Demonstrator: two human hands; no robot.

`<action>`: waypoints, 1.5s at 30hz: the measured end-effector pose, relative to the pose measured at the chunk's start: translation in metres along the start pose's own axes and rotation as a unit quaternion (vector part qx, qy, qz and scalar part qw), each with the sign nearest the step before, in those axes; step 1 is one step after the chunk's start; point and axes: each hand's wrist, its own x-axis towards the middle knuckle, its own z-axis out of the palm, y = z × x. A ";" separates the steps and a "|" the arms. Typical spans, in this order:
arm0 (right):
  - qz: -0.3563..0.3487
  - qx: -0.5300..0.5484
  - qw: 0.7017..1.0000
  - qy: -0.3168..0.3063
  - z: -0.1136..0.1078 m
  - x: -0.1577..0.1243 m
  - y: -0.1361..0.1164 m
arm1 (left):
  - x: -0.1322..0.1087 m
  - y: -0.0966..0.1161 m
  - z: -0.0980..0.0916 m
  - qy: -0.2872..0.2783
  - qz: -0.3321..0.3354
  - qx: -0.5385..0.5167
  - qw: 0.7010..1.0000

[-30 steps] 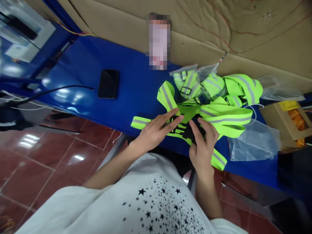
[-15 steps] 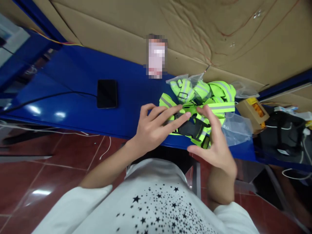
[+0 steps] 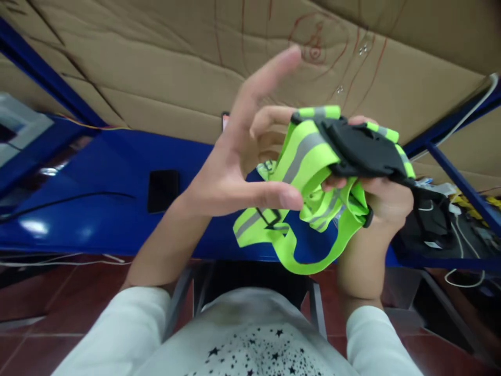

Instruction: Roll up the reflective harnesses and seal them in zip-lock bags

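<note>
Left hand (image 3: pixel 223 172): thumb and forefinger spread wide beside the reflective strap bundle (image 3: pixel 303 151); contact of its other fingers cannot be told. Right hand (image 3: pixel 387 201): closed around the bundle at its black panel (image 3: pixel 364 146), holding it above the blue table (image 3: pixel 97 162), one loop hanging. Flat black device (image 3: pixel 163 191) on table, farther left. Cardboard (image 3: pixel 156 68) behind

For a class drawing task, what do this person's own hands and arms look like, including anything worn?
The left hand and right hand are bare, with no gloves visible. The forearms are uncovered too, below plain white sleeves ending near the elbows.
</note>
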 end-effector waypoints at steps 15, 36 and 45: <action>0.129 0.073 0.987 0.057 -0.035 0.032 0.078 | 0.041 -0.111 0.043 -0.102 -0.245 -0.345 0.900; 0.024 -0.264 0.962 0.065 -0.022 0.037 0.105 | 0.037 -0.134 0.056 0.051 -0.181 -0.148 0.971; 0.103 -0.124 0.986 -0.034 -0.044 0.040 0.099 | 0.034 -0.137 0.060 0.098 -0.185 -0.141 0.968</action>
